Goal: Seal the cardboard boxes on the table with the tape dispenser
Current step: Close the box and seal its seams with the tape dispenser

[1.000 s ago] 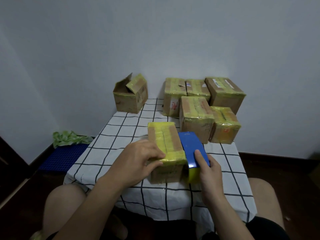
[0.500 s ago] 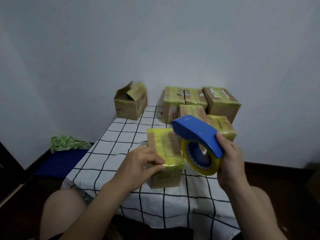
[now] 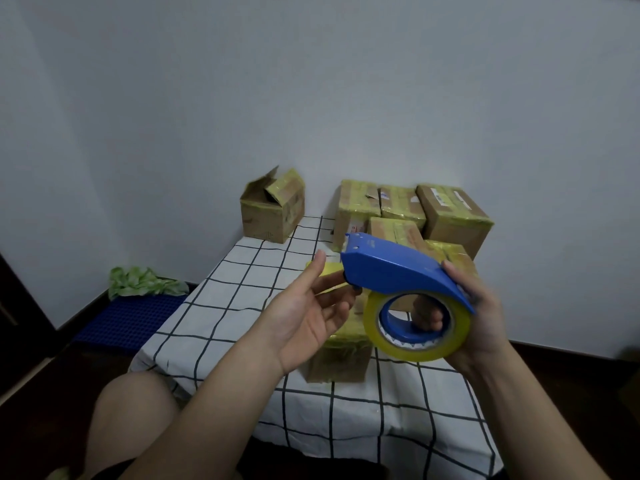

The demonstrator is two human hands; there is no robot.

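Note:
My right hand (image 3: 485, 317) grips the blue tape dispenser (image 3: 391, 268) in the air above the table, fingers through the core of its yellow tape roll (image 3: 415, 351). My left hand (image 3: 304, 313) is raised palm up beside the dispenser's front end, thumb straight and fingertips under its nose; whether they hold the tape end I cannot tell. Below both hands stands a small cardboard box (image 3: 339, 362) wrapped in yellowish tape, mostly hidden by them. An open-flapped box (image 3: 270, 216) sits at the table's far left corner.
Several taped boxes (image 3: 450, 216) are clustered at the back right of the checked tablecloth (image 3: 242, 306). A green cloth (image 3: 138, 282) lies on a blue mat (image 3: 131, 320) on the floor at left. My knee (image 3: 131, 410) is at the table's near edge.
My right hand has lifted the dispenser off the box's side and up into the air. My left hand has let go of the box top and risen to the dispenser's front.

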